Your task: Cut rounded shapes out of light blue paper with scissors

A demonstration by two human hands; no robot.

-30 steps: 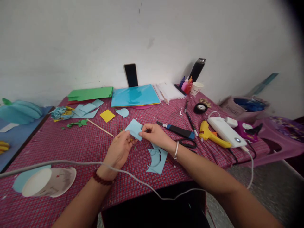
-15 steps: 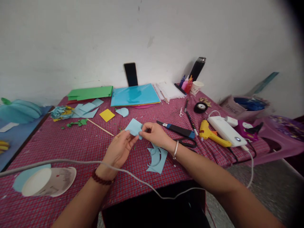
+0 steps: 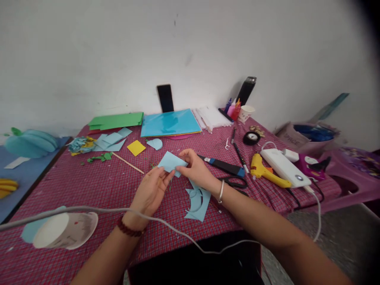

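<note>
Between my two hands is a small light-blue piece of paper (image 3: 171,161), held just above the table. My left hand (image 3: 152,186) pinches its near left edge. The thumb and fingers of my right hand (image 3: 196,168) grip its right side. Below my right wrist lies a light-blue paper offcut (image 3: 197,204) with curved cuts. Close to the right hand are scissors (image 3: 236,182), partly hidden by the wrist, and a dark-handled cutting tool (image 3: 224,165). A yellow paper square (image 3: 136,147) and a rounded blue paper piece (image 3: 155,144) rest beyond my hands.
A white cable (image 3: 172,227) runs across the front, over my left forearm. On the right are a yellow glue gun (image 3: 265,172), a white power bank (image 3: 286,168) and black tape (image 3: 251,137). A paper cup (image 3: 68,231) lies at left. A phone (image 3: 165,98) leans on the wall.
The blue paper has turned and shows a wider, flatter face. My right fingers have shifted up along its right edge. The whole view has moved slightly.
</note>
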